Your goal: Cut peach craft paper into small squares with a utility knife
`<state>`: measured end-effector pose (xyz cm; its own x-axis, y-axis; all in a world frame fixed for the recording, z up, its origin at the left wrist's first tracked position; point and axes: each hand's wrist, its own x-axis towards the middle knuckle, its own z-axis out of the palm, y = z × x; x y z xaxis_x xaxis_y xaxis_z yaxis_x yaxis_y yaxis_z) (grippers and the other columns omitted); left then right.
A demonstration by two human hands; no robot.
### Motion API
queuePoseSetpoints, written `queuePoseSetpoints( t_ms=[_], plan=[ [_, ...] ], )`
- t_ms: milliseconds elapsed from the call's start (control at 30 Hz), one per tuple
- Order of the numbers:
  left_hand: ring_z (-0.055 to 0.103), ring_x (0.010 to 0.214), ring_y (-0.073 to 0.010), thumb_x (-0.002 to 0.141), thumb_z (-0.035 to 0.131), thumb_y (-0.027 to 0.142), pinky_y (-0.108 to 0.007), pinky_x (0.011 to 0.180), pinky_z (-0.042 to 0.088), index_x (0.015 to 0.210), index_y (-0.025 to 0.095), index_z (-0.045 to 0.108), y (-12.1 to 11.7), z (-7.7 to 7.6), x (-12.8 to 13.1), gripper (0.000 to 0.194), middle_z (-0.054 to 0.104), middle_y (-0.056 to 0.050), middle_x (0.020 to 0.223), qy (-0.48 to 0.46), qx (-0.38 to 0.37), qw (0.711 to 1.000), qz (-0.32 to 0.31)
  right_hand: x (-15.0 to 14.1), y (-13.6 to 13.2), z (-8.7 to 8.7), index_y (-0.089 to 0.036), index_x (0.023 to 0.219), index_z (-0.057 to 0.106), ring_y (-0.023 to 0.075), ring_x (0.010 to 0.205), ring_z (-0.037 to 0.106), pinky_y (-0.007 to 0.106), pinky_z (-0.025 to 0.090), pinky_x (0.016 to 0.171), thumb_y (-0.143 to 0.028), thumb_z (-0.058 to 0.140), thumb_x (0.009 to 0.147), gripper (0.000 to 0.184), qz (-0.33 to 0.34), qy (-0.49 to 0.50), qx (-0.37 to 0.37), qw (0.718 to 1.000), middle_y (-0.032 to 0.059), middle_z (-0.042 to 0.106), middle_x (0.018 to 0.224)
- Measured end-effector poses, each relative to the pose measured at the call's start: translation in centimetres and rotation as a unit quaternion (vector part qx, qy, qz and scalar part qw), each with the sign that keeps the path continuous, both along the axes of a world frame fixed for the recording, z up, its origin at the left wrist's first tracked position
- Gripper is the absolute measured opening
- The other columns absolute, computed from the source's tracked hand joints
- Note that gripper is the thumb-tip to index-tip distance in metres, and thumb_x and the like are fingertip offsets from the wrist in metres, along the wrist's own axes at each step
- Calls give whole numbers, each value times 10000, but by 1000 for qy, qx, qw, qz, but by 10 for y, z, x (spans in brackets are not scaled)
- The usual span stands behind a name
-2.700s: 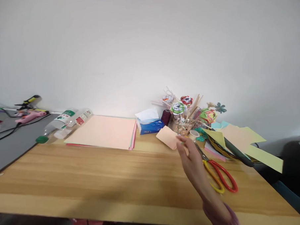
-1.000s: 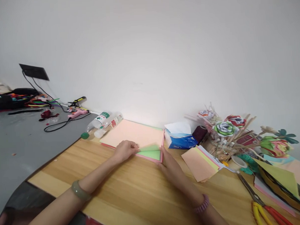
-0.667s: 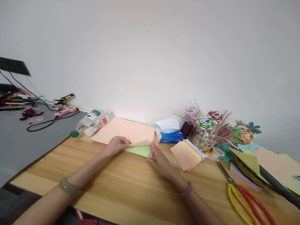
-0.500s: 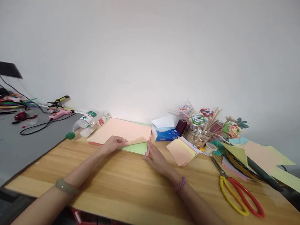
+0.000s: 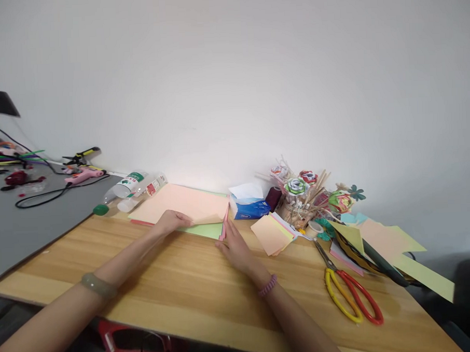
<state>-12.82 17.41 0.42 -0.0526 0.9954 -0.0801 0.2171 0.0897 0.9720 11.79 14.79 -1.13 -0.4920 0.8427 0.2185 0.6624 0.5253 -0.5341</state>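
A stack of coloured paper lies at the back of the wooden table, with a peach sheet (image 5: 185, 201) on top and a green sheet (image 5: 204, 230) showing under its near edge. My left hand (image 5: 172, 222) is closed on the near edge of the peach sheet, thumb and fingers pinched together. At the stack's right near corner, my right hand (image 5: 236, 248) grips the paper edges, where pink sheets (image 5: 224, 225) show. Small peach and yellow paper squares (image 5: 273, 234) lie to the right of that hand.
Large scissors (image 5: 347, 288) with yellow and red handles lie at right. Behind are a tissue pack (image 5: 250, 206), paper flowers (image 5: 296, 186) and more coloured paper (image 5: 381, 237). A plastic bottle (image 5: 122, 188) lies at left; a pink glue gun (image 5: 85, 176) rests on the grey table.
The near edge of the peach sheet, curled up before, now lies lower and flatter. Both hands stay at the stack. The whole view has shifted, so things appear further left.
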Motion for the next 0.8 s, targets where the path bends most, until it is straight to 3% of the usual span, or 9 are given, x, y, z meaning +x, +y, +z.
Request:
queuePoseSetpoints(
  t_ms=[200,333,500,567,633,733,800],
  plan=[
    [628,905,-259,402,791,380,-318,835,428,612,178,728,-4,8,-5,298,722,-78,923,-24,-12,999,-24,-1,0,0,-90,1444,118,231,1375,146,411,174,1111,-274,493,816,754,-3,-12,5,1000,165,182,1497],
    [633,891,-272,422,764,395,-340,810,445,593,172,713,-8,16,-4,286,725,-91,885,-40,-3,999,-24,-1,-1,-1,-93,1446,89,227,1375,146,405,177,1112,-256,498,809,774,-7,-11,25,1000,165,175,1497],
    [623,934,-280,470,749,436,-363,865,421,564,180,658,-24,36,2,287,725,-84,848,-42,63,997,-3,1,-2,-3,-140,1362,361,251,1347,239,426,240,1087,-290,488,840,557,3,-18,61,998,148,314,1445],
    [605,994,-273,518,742,445,-353,908,399,597,185,649,-43,47,6,287,721,-78,901,-37,95,995,-8,5,-2,-1,-165,1359,366,250,1336,266,428,268,1075,-281,508,829,560,-1,-14,84,996,135,339,1433],
    [616,975,-261,595,715,437,-344,901,410,637,187,659,-73,54,11,260,717,-70,925,-18,113,993,-35,14,-5,3,-136,1421,213,265,1355,211,466,274,1067,-249,488,832,660,-31,-1,113,993,171,255,1465],
    [647,872,-216,771,594,407,-303,820,457,743,214,682,-125,53,20,214,719,-48,874,105,151,968,-169,36,-23,11,-70,1436,-40,291,1383,36,550,201,1071,-217,395,872,727,-85,19,167,982,242,23,1496],
    [654,807,-181,841,523,373,-256,742,474,811,244,667,-156,45,27,196,714,-32,871,149,154,944,-253,55,-44,16,-119,1447,14,284,1385,-9,559,149,1083,-208,391,880,687,-81,14,196,977,195,-34,1511]
  ],
)
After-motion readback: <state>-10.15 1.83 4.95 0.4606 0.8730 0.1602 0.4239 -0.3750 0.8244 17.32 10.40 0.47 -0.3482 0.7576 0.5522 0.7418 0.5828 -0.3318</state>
